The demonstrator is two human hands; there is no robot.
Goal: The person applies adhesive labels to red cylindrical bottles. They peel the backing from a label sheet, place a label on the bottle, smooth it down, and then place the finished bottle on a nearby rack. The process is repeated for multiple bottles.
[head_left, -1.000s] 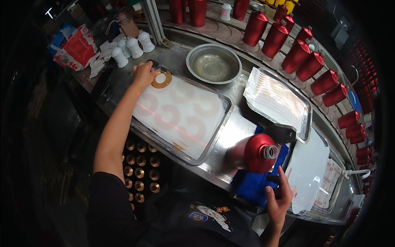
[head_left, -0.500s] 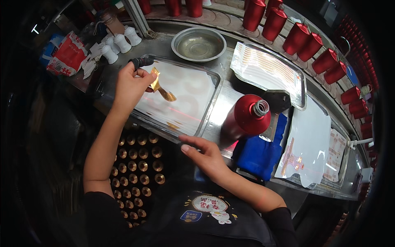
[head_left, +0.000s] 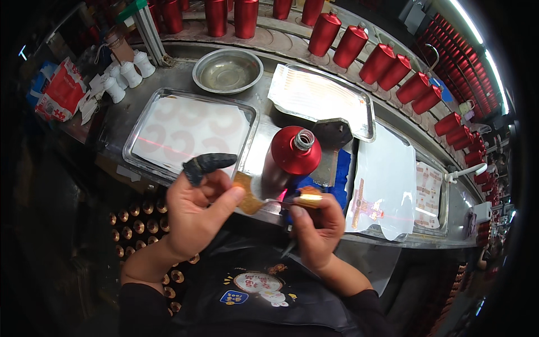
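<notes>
A thin gold foil decal (head_left: 247, 192) stretches between my hands, close to me and just in front of the red bottle. My left hand (head_left: 196, 216) pinches one end between thumb and fingers; a black cover sits on its index finger, which sticks out. The other end is curled in the fingertips of my right hand (head_left: 319, 233). The glossy red bottle (head_left: 289, 154) stands upright with its threaded neck uncapped, touched by neither hand. A metal tray (head_left: 128, 150) holds a white sheet (head_left: 185, 135) with faint curved shapes, beyond my left hand.
A metal basin (head_left: 227, 70) stands at the back. Beside it lies a tray of striped sheets (head_left: 320, 92). Right of the bottle are a blue cloth (head_left: 341, 180) and white decal sheets (head_left: 382, 180). Red bottles (head_left: 351, 46) line the far conveyor. White fittings (head_left: 131, 74) stand at left.
My left hand has brought the gold decal from over the left tray toward me and right. My right hand, free before, now grips its other end. The view has shifted.
</notes>
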